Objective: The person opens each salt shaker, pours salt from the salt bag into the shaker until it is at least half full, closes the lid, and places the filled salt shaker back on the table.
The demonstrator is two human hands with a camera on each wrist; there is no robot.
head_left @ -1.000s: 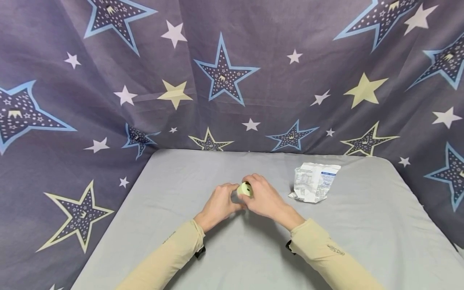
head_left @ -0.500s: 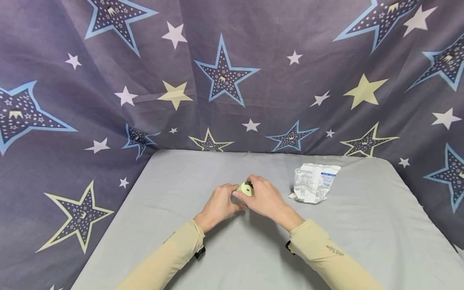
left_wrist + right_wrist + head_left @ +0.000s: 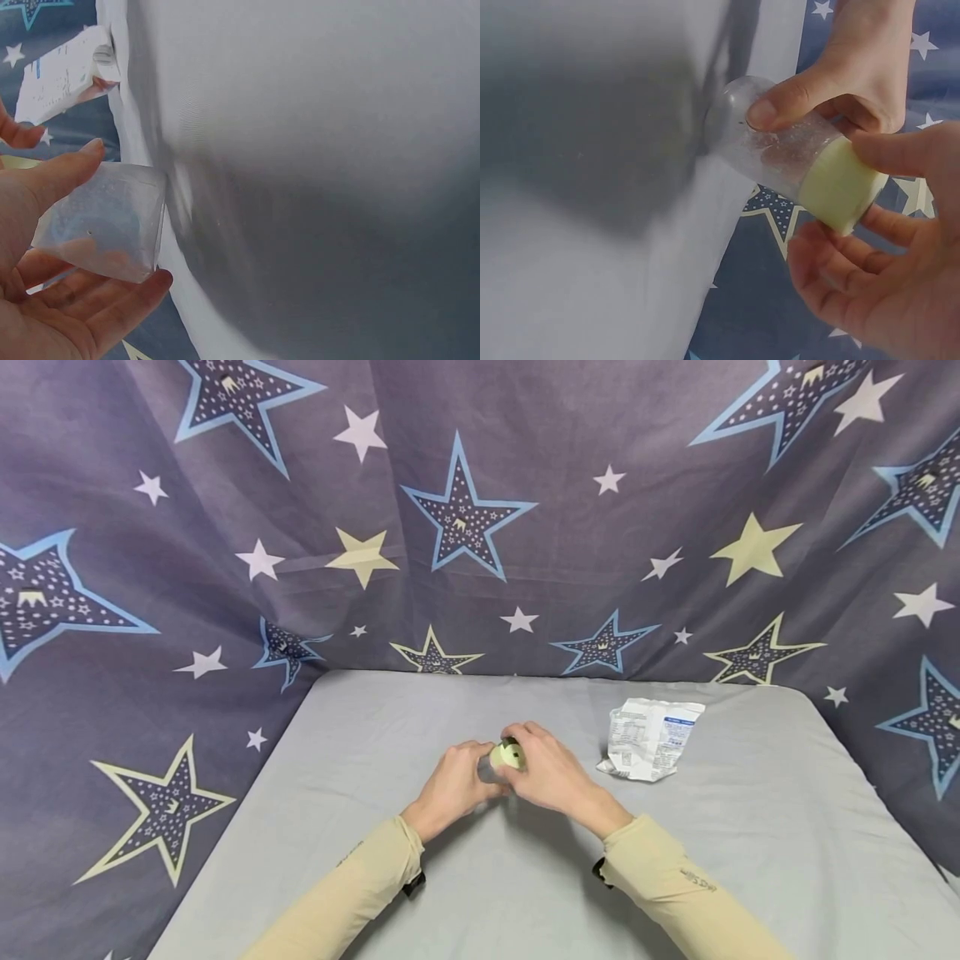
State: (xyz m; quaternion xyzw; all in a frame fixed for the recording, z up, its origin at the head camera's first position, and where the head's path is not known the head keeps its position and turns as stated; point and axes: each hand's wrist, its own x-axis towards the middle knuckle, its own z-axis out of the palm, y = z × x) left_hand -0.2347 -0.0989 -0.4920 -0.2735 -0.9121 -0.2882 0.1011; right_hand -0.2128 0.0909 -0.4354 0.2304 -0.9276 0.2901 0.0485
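A small clear plastic bottle [image 3: 776, 154] with a pale green cap [image 3: 838, 186] is between my two hands. My left hand [image 3: 456, 783] grips the clear body, thumb on one side and fingers on the other. In the left wrist view the see-through bottle [image 3: 105, 217] lies across those fingers. My right hand [image 3: 551, 772] pinches the cap between thumb and fingers. Seen from the head, the cap [image 3: 507, 757] tilts toward the right hand and shows a dark mark on its top.
A crumpled white printed packet [image 3: 651, 739] lies on the grey cloth-covered table [image 3: 390, 718], right of the hands. Behind the table hangs a dark star-patterned curtain [image 3: 570, 568], which also runs down both sides.
My right thumb and fingers shifted on the cap half a second ago and are back near their earlier place. The dark mark on the cap looks different; the left hand has stayed put.
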